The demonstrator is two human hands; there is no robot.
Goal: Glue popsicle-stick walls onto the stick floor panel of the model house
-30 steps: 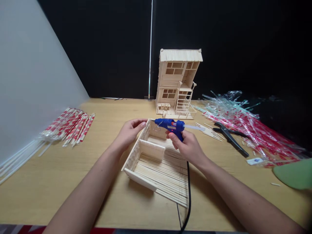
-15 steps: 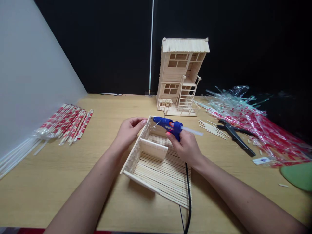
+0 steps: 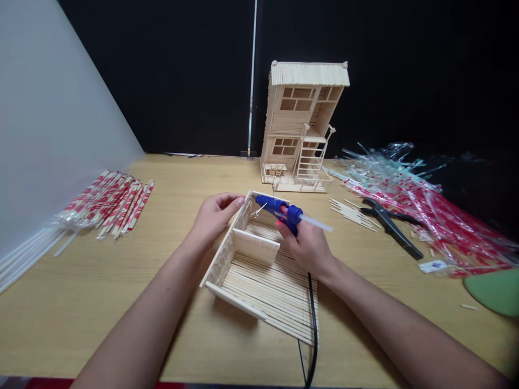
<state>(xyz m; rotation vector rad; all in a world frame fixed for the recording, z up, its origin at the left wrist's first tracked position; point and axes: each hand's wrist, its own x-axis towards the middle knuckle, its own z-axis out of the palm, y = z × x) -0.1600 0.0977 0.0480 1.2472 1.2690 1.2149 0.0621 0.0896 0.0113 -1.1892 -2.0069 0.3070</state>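
Note:
My right hand [image 3: 310, 243] is wrapped round a blue hot glue gun [image 3: 279, 209], with a clear glue stick [image 3: 316, 222] poking out of its back. The nozzle is at the inner far-left corner of a wooden stick model [image 3: 259, 286], which has a slatted floor, low walls and a short partition [image 3: 255, 247]. My left hand [image 3: 217, 216] grips the model's left wall near that corner, thumb on the top edge; its other fingers are partly hidden behind the wall. The gun's black cord [image 3: 312, 319] runs across the floor slats toward the front.
A two-storey stick house [image 3: 304, 127] stands at the back. Wrapped chopsticks [image 3: 121, 202] lie on the left. On the right are loose sticks [image 3: 352, 213], a black-handled cutting tool [image 3: 391, 229], red and clear plastic wrappers [image 3: 438, 216] and a green disc [image 3: 497, 292].
The glue gun's rear has dipped slightly and shifted a little left with my right hand, the nozzle staying at the corner. My left hand stays on the wall.

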